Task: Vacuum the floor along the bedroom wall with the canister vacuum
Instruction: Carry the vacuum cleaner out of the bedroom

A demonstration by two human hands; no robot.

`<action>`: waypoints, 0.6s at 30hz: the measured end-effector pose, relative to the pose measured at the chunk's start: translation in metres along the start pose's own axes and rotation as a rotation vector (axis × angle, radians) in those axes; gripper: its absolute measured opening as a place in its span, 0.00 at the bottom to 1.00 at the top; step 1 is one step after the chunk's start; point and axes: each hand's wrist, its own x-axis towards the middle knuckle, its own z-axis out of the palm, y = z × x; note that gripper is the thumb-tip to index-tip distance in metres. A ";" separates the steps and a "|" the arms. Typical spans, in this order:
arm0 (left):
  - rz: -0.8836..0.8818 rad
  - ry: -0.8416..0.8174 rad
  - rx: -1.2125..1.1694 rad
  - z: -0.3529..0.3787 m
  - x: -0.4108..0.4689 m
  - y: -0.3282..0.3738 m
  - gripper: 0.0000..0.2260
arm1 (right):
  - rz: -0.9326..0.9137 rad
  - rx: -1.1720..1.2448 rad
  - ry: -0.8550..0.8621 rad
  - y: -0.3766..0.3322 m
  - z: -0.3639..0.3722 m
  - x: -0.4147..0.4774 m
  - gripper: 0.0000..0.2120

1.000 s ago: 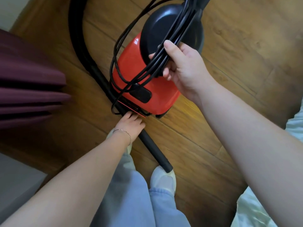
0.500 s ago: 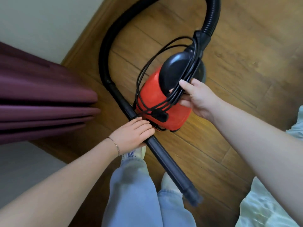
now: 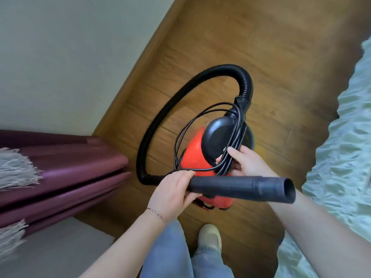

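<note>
A red canister vacuum [image 3: 193,157] with a black round top [image 3: 217,140] is held above the wooden floor [image 3: 220,47]. My right hand [image 3: 244,164] grips the bundle of black power cord [image 3: 230,159] looped over the canister. My left hand [image 3: 173,194] grips the black wand tube [image 3: 241,188], which lies level and points right, its open mouth at the right end. The black ribbed hose [image 3: 180,93] arcs from the wand up and round to the canister's top.
A pale wall [image 3: 70,57] with a wooden skirting board runs diagonally on the left. Folded maroon fabric [image 3: 70,169] with grey fringe lies at the left. A pale green bedspread [image 3: 345,137] fills the right edge. My feet [image 3: 209,238] stand below.
The view has pulled back and the canister sits farther from the camera. My left hand has raised the wand off the floor and swung it level, pointing right. My right hand keeps the cord.
</note>
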 end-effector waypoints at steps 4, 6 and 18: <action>-0.230 0.049 -0.271 -0.044 0.017 0.045 0.10 | -0.103 0.061 0.167 -0.037 0.004 -0.026 0.09; -0.252 0.105 -0.334 -0.061 0.025 0.065 0.07 | -0.181 0.030 0.159 -0.055 0.007 -0.044 0.08; -0.344 0.005 -0.357 -0.179 0.109 0.152 0.09 | -0.233 0.258 0.265 -0.157 -0.005 -0.109 0.11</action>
